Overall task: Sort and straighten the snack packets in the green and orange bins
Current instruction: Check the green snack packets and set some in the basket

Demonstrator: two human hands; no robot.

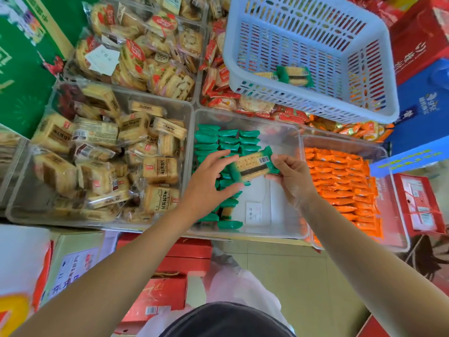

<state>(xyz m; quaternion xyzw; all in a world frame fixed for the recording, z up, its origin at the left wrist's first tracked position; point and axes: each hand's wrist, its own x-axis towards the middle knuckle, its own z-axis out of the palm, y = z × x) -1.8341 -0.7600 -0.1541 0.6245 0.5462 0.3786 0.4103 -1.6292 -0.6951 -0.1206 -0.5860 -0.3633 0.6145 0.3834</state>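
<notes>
A packet (pixel 252 166) of crackers with green ends and a barcode is held in the air between both hands, tilted so that its right end sits higher. The right hand (pixel 291 178) pinches the right end between its thumb and curled fingers. The left hand (pixel 206 183) is at the left end, its fingers spread, with the index finger above the packet and the thumb below it, closing loosely on that end.

The packet hangs over a clear bin (pixel 286 229). Green packets (pixel 228 139) stand in neat rows along the left side of this bin, partly under the left hand. The right side shows bare floor with a white label card (pixel 254 212) lying on it.

Just right of it, a second clear bin (pixel 340 139) holds tight rows of orange packets (pixel 340 178). To the left is a bin of loose cracker packs (pixel 97 154).

Beyond the hands a pale blue slotted basket (pixel 303 32) sits tilted on other snacks, with one more green-ended packet (pixel 294 75) lying inside it.
</notes>
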